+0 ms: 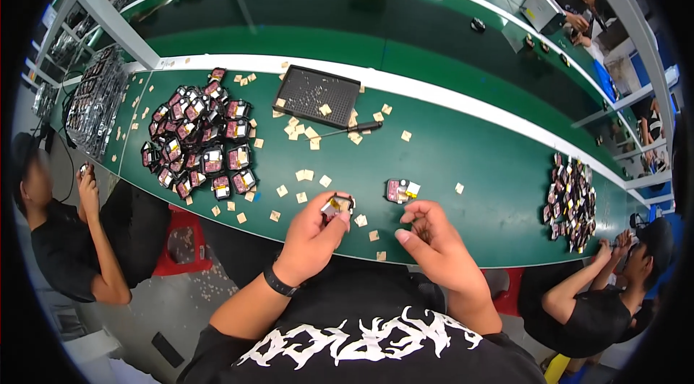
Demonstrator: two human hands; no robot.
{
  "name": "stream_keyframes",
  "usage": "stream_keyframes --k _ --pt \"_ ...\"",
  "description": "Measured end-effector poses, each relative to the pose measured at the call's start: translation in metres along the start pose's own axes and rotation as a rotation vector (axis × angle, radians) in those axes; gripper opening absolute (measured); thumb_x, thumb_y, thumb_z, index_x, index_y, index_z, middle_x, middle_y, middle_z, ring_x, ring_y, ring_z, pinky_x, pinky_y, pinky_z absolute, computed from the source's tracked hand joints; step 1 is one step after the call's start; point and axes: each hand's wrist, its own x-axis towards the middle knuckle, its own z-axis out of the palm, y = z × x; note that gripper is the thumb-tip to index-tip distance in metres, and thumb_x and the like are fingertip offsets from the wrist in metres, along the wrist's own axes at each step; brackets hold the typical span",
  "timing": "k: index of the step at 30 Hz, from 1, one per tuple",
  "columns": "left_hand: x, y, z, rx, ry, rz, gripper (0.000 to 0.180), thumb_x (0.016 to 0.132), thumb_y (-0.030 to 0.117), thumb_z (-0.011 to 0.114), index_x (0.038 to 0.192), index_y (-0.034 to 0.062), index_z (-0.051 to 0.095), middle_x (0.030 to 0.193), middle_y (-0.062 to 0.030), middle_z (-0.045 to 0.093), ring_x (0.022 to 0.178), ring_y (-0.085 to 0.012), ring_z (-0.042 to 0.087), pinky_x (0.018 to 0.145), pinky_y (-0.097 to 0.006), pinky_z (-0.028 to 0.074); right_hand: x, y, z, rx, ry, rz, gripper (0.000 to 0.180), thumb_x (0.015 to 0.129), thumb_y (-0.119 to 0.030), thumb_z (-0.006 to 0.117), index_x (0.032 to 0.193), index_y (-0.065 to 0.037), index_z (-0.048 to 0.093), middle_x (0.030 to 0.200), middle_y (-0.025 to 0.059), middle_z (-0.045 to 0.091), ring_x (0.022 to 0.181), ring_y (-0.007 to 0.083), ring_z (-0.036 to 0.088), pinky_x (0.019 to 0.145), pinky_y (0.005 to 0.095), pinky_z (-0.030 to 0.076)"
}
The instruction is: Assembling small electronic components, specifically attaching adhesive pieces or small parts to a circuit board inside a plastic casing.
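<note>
My left hand [307,239] is closed round a small electronic module [337,206] with a black casing, a pale part and a bit of yellow; the thumb lies along its side. My right hand [439,243] is open, fingers slightly bent and apart from the thumb, with nothing between them. Just beyond its fingertips a similar module [397,189] lies on the green table [426,160], showing a reddish board, a silver part and a yellow tab. Small beige squares [361,220] are scattered near both hands.
A large heap of modules [194,131] sits to the left, another [570,199] at the far right. Ahead lie a black tray [307,86] with small bits and a screwdriver [365,126]. Past a white rail [434,95] runs a dark green belt. Co-workers sit on both sides.
</note>
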Motion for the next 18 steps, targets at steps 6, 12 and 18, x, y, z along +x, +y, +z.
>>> stream_keyframes --k 6,12,18 --pt "0.008 -0.010 -0.002 0.137 0.017 0.146 0.030 0.102 0.003 0.051 0.131 0.0041 0.052 0.082 0.0006 0.055 0.066 -0.0052 0.046 0.059 -0.022 0.039 0.010 -0.002 0.009 -0.134 -0.097 -0.093 0.017 0.102 -0.006 0.055 0.117 0.002 0.057 0.096 0.0081 0.065 0.073 0.0105 0.057 0.068 0.0259 0.049" --pt "0.003 -0.010 -0.001 0.271 -0.003 0.162 0.030 0.101 0.005 0.053 0.131 0.0022 0.053 0.087 -0.0020 0.060 0.072 -0.0065 0.052 0.065 -0.022 0.042 0.018 -0.014 0.030 0.188 -0.188 0.241 0.013 0.103 -0.014 0.060 0.106 -0.001 0.058 0.079 0.0035 0.068 0.055 0.0049 0.053 0.050 0.0212 0.042" --pt "0.003 -0.014 -0.004 0.522 -0.027 0.363 0.034 0.101 0.009 0.055 0.134 0.0018 0.053 0.094 -0.0047 0.063 0.081 -0.0127 0.058 0.073 -0.026 0.048 0.032 -0.007 0.040 0.250 -0.188 0.296 0.014 0.102 -0.015 0.061 0.106 -0.003 0.057 0.081 0.0063 0.071 0.054 0.0063 0.055 0.049 0.0213 0.041"
